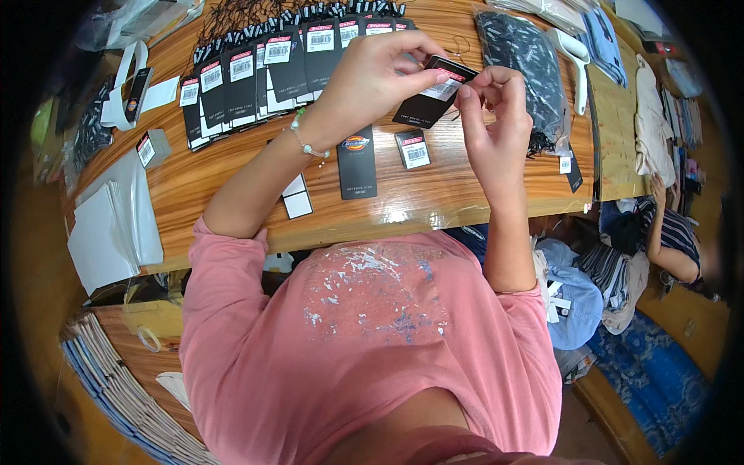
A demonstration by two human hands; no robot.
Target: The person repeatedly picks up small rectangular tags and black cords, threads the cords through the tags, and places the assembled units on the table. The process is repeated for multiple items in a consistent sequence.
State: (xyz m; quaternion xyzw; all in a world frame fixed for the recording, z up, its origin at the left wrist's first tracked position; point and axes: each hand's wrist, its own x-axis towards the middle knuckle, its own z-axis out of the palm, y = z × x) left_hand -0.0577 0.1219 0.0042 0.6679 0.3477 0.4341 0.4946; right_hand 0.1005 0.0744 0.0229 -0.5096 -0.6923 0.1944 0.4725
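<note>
My left hand (372, 74) pinches a black hang tag (415, 111) with a white barcode sticker on its upper part, holding it tilted above the table. Close against the tag's right edge, my right hand (500, 128) has its thumb and fingertips closed on what looks like a thin black string, mostly hidden by the fingers. Below the held tag lies a small stack of barcode stickers (415, 149). Another black hang tag (357, 172) with a coloured oval logo lies flat beside it. White-faced cards (296, 198) are partly covered by my left forearm.
Overlapping strung black hang tags (319, 58) line the table's back. A clear bag of black strings (518, 66) and a white-handled tool (574, 58) lie at right. Plastic sleeves and white sheets (108, 229) hang over the left edge. Another person's arm (660, 232) reaches among garments at far right.
</note>
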